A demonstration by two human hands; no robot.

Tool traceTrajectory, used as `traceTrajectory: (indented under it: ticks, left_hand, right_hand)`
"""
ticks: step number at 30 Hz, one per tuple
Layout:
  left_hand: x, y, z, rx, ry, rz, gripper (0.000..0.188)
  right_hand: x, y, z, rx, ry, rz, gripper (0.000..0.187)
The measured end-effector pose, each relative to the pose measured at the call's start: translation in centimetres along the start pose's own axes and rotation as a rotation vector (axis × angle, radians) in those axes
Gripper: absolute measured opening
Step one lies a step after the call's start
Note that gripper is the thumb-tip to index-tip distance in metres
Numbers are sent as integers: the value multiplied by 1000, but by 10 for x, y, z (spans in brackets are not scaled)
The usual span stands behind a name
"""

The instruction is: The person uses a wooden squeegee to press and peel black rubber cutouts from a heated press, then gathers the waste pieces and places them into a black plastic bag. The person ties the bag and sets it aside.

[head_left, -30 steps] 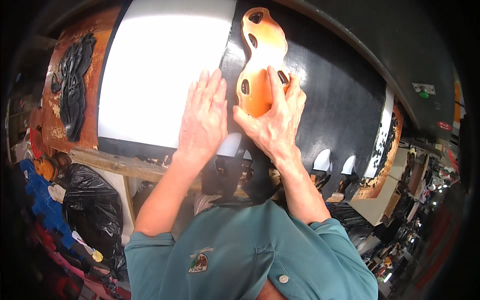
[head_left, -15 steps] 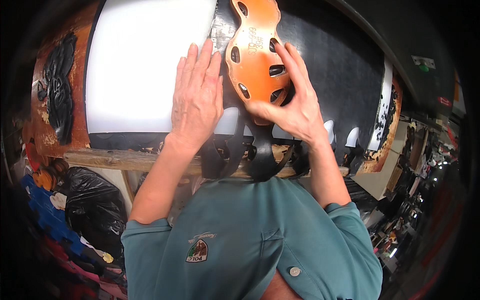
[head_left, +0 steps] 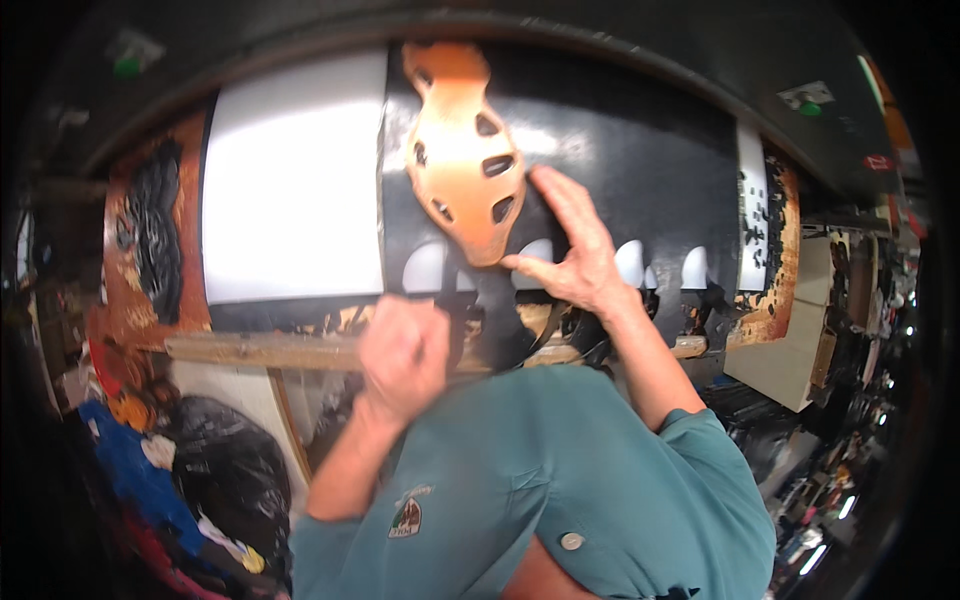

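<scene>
An orange, shoe-shaped cutting die (head_left: 462, 165) with several oval openings lies on a black sheet (head_left: 630, 150). At its lower right edge is my right hand (head_left: 585, 255), open, with thumb and fingers spread apart. The thumb tip is at the narrow lower end of the die, and the fingertips are beside its right side. My left hand (head_left: 403, 345) is a blurred fist over the wooden front edge, and nothing shows in it. To the left of the die lies a white sheet (head_left: 295, 200).
A wooden rail (head_left: 260, 350) runs along the front, with cut black strips (head_left: 505, 330) hanging over it. Dark cut pieces (head_left: 155, 230) lie at the far left. A dark machine beam with green buttons (head_left: 808, 108) spans the back. A black plastic bag (head_left: 235, 460) stands lower left.
My left hand has drawn back from the white sheet's edge toward my body and closed. My right fingers have come off the die's top to its side. The view has shifted.
</scene>
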State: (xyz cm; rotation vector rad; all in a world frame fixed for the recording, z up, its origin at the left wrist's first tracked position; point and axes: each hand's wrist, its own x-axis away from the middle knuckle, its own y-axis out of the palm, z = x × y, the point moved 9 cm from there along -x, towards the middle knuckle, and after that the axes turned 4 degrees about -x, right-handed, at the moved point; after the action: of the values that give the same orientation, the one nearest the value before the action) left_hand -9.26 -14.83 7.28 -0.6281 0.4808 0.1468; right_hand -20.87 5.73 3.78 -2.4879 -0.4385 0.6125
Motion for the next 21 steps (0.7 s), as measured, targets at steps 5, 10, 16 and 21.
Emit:
traceTrajectory:
  ticks: [5,10,16,21]
  left_hand:
    - [23,36,4,-291,36,15,19]
    - [35,36,-9,-253,97,89,17]
    - [32,32,-13,-244,104,85,18]
    - [33,43,-19,-387,107,100,22]
  right_hand:
    - [-6,-4,-3,0,-93,98,90]
    - [10,-67,7,-137,32,369,39]
    - [71,-269,26,-94,13,1111,18]
    - [92,-306,44,-10,102,1045,23]
